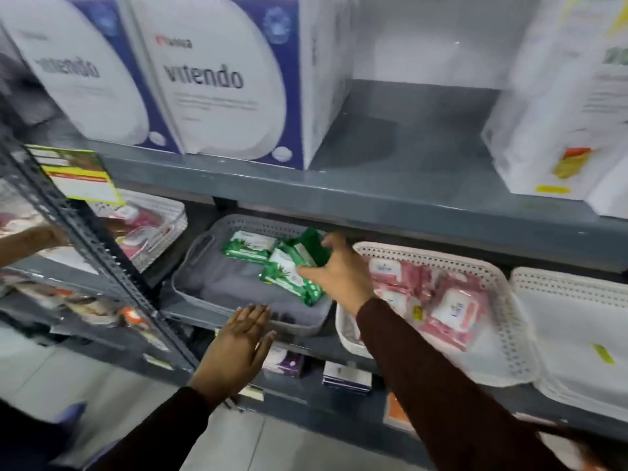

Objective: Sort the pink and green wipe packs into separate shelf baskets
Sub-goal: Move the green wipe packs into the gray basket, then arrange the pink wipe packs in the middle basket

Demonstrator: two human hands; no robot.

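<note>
My left hand (238, 348) is flat with fingers spread, touching the front rim of the grey basket (190, 263). Just past those fingers lie green packs (248, 246). My right hand (339, 270) pinches one green pack (311, 246) over that basket. Right of it, pink packs (452, 307) fill the white basket (509, 334).

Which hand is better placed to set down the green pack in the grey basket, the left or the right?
The right hand. It already holds a green pack over the grey basket, above the other green packs. The left hand is flat and open, holding nothing, by the basket's front rim.
</note>
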